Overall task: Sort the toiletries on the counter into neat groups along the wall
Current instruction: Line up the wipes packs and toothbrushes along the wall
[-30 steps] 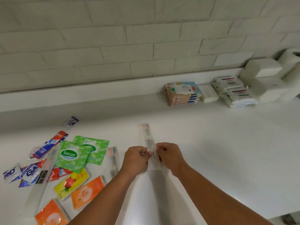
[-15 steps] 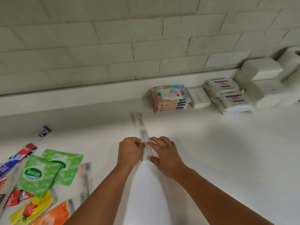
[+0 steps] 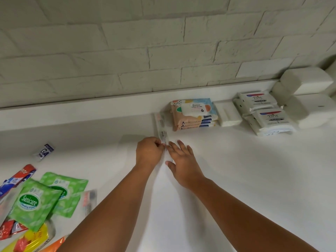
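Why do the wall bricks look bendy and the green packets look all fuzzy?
Head view: the wide-angle lens bends the lines of the brick wall near the edges. Head view: the green Sanicare packets at lower left are smeared, likely by camera motion, while the Dove packs, beyond the long clear packet that the left hand pinches, read clearly.

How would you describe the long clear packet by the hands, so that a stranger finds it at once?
Look at the brick wall, then the row of goods along it. At the row's left end, beside the colourful wipes stack, lies the packet, its near end pinched by the left hand. Unlike its neighbours, it is long, narrow and clear.
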A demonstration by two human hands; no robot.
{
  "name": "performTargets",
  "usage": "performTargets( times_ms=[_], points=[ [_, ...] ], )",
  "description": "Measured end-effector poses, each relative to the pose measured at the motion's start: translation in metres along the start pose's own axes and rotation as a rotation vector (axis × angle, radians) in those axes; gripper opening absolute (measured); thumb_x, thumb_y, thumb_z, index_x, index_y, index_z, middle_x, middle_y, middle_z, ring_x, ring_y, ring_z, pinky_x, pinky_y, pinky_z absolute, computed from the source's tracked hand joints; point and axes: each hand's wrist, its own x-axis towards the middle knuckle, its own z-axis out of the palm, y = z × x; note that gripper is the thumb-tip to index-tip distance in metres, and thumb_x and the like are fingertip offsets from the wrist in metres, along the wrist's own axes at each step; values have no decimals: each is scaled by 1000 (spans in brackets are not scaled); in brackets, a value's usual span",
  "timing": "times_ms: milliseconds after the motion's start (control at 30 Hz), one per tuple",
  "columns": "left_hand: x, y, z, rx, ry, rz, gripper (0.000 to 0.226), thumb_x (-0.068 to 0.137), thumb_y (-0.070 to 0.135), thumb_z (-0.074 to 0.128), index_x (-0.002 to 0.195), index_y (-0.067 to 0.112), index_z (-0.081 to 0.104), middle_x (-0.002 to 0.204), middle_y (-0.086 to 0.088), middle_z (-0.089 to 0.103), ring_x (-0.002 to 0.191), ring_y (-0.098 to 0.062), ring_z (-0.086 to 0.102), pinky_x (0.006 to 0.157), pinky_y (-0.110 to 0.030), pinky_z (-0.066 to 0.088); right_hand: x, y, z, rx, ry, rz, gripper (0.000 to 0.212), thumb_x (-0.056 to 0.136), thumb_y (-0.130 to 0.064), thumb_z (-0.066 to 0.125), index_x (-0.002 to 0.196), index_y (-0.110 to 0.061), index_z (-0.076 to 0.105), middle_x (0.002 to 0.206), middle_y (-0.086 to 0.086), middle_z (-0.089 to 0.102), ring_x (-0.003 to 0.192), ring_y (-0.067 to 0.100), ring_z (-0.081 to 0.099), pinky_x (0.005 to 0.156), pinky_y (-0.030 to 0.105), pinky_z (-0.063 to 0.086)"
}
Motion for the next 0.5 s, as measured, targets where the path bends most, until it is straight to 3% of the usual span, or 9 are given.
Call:
performTargets(
  times_ms=[200, 500],
  points=[
    [17, -5, 4, 103, 28, 9, 17, 93, 32, 64, 94, 19, 75, 92, 3, 73, 80, -15, 62, 70, -20, 39, 8, 2, 3, -10, 15, 3, 52, 101, -32, 47, 150, -17, 38, 157, 1, 35, 150, 25, 19, 121, 45, 12],
    [15, -5, 5, 72, 41, 17, 23, 94, 31, 63, 106, 13, 70, 101, -2, 72, 94, -21, 65, 75, -21, 39, 11, 2, 6, -1, 16, 23, 51, 101, -32, 45, 149, -18, 38, 158, 1, 34, 150, 24, 19, 122, 47, 13]
  ],
)
